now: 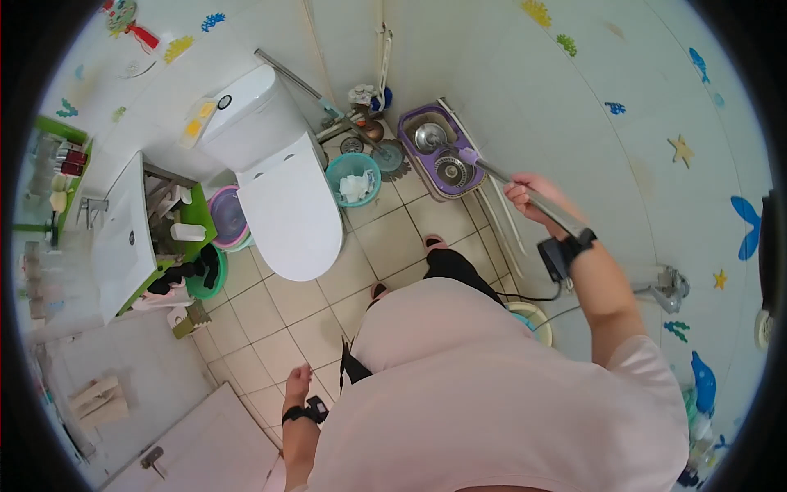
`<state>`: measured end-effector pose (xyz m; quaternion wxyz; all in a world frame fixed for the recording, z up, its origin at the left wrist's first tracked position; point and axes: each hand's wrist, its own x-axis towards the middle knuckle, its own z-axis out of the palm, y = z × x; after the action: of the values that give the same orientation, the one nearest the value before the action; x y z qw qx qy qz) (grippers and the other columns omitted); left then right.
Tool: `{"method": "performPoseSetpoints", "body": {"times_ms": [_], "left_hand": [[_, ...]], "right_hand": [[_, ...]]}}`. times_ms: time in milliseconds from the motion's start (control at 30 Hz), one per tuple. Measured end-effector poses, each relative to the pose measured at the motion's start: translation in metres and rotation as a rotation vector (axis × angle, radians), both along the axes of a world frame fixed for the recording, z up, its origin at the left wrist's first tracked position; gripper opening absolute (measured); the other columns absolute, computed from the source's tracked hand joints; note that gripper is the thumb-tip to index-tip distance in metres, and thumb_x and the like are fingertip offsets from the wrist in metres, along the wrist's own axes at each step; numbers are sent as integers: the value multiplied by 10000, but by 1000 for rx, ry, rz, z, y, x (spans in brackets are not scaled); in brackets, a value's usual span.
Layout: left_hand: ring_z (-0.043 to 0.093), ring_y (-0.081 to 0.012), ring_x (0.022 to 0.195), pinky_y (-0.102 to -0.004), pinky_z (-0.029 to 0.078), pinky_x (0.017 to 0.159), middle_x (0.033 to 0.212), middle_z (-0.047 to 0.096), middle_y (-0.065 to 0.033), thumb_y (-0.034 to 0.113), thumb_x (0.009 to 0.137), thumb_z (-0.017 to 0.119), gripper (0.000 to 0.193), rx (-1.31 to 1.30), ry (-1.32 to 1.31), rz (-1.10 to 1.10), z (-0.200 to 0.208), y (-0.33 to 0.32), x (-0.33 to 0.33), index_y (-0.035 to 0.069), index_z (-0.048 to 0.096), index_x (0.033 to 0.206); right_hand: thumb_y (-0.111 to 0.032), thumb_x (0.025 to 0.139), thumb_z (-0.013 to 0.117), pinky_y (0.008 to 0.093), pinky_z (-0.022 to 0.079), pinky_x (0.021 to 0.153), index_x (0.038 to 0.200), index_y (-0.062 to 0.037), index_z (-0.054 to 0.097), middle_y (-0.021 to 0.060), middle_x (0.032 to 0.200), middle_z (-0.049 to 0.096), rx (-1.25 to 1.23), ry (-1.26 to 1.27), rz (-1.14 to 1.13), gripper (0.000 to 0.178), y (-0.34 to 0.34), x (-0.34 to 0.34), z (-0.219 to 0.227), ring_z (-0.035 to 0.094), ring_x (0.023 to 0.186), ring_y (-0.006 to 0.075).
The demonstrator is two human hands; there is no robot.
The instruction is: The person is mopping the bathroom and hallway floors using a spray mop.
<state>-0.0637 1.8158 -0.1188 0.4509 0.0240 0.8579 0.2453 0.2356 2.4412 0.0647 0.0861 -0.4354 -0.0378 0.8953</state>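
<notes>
My right hand (529, 197) grips the metal handle of a mop (500, 175), raised at the right near the tiled wall. The handle slants down to its head in a purple spin-mop bucket (420, 152) standing on the floor in the far corner. My left hand (297, 384) hangs low at my side above the floor tiles, fingers loosely curled and holding nothing. Both wrists wear black bands.
A white toilet (283, 193) with its lid down stands in the middle. A teal waste basket (354, 179) sits beside it. A white sink (123, 238) on a green stand is at left, basins (228, 217) below. A door (205, 447) lies near left.
</notes>
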Motion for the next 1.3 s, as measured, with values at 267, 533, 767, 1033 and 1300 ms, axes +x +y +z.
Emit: {"method": "performPoseSetpoints", "body": {"times_ms": [267,533,767,1033,1300], "left_hand": [[584,-133,717,-227,370,462,856,620,-54,451,843,487,431,-46,-65,453,19,7,86,54,560,994],[578,-164,800,-262,441,744,829,629,-97,375,844,533,397,137,193,-53,49,246,78,-4,579,952],[548,-133,845,-256,413,788,863,623,-48,283,886,487,297,407,257,-13,73,328,104,18,621,896],[570,-149,727,-284,448,691,808,650,-66,363,853,471,371,-75,-117,94,42,190,184,47,663,886],[563,-136,759,-260,442,698,815,627,-58,324,851,492,333,35,-51,326,26,173,195,26,629,908]], "right_hand": [[-160,897,402,144,306,342,737,-57,407,-29,570,407,306,-225,385,190,58,-14,-64,366,417,25],[-223,904,413,145,279,297,743,-62,421,-56,525,375,127,-151,258,228,101,108,50,361,366,19],[-175,880,460,185,317,340,950,-92,393,17,641,445,215,-277,325,127,116,117,-1,387,445,59],[-172,904,425,160,333,337,1176,-83,343,23,671,453,261,-299,461,298,145,66,-65,381,453,52],[-192,918,414,163,319,333,1007,-102,354,29,657,424,-140,-105,131,141,149,121,25,375,447,59]]}}
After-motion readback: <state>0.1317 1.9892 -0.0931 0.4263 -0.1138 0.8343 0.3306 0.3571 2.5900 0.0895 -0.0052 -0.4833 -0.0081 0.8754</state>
